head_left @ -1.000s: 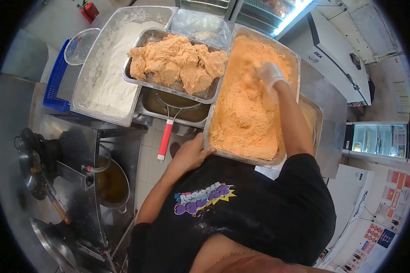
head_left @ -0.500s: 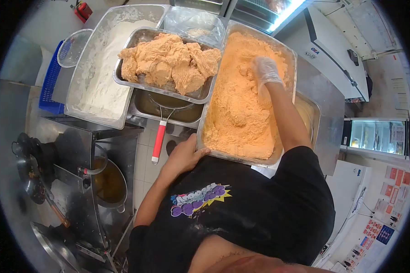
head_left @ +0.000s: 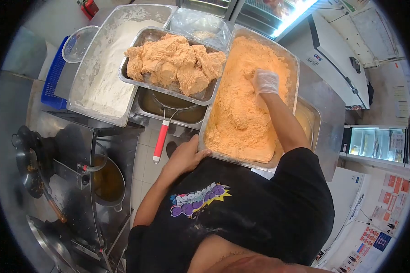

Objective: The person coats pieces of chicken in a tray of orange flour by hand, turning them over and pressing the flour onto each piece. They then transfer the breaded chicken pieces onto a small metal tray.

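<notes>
My right hand (head_left: 265, 82), in a clear plastic glove, presses into orange breading flour (head_left: 241, 109) towards the far right of a deep metal tray (head_left: 294, 86). Its fingers are sunk in the flour and hidden, so I cannot see whether they hold anything. At the tray's near left corner my bare left hand (head_left: 189, 154) is closed on the rim, thumb on top. Left of this tray sits a smaller metal pan (head_left: 143, 84) heaped with orange-coated pieces (head_left: 173, 63), looking like breaded chicken.
A tray of white flour (head_left: 107, 86) stands at the left, beside a blue plastic basket (head_left: 54, 86). A strainer with a red handle (head_left: 160, 142) rests over a pan of liquid (head_left: 187, 114). Lower left is a pot of oil (head_left: 109, 184). A clear plastic bag (head_left: 200, 25) lies behind.
My right hand has shifted slightly down and towards me within the orange flour. My left hand keeps its place on the tray corner. The view has tilted a little.
</notes>
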Demonstrator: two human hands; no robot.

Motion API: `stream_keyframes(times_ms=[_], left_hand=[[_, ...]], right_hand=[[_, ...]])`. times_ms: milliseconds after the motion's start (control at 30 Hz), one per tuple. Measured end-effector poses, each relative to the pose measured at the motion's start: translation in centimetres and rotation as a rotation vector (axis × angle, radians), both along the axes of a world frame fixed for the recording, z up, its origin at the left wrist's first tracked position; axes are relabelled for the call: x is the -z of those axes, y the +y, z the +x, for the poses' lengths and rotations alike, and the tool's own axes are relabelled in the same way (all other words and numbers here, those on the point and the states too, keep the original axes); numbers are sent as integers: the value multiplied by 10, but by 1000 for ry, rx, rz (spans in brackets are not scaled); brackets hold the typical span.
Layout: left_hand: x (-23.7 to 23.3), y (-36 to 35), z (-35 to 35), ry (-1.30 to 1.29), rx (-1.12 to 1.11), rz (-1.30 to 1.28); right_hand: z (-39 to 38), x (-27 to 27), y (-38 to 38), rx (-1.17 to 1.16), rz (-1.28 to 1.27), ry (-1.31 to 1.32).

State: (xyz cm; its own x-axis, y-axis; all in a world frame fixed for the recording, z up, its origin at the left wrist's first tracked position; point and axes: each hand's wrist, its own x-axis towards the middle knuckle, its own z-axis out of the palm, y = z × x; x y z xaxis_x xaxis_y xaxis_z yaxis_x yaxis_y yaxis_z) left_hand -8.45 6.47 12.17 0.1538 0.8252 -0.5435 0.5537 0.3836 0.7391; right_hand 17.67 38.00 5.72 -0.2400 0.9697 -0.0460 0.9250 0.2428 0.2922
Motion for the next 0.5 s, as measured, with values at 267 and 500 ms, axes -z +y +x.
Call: stream_keyframes(times_ms=[267,500], left_hand=[[2,0,-2,-8,5,24],[5,-1,-3,-55,10,61]], right_hand=[[18,-51,29,75,-23,275],[32,-99,11,-88,-56,276]])
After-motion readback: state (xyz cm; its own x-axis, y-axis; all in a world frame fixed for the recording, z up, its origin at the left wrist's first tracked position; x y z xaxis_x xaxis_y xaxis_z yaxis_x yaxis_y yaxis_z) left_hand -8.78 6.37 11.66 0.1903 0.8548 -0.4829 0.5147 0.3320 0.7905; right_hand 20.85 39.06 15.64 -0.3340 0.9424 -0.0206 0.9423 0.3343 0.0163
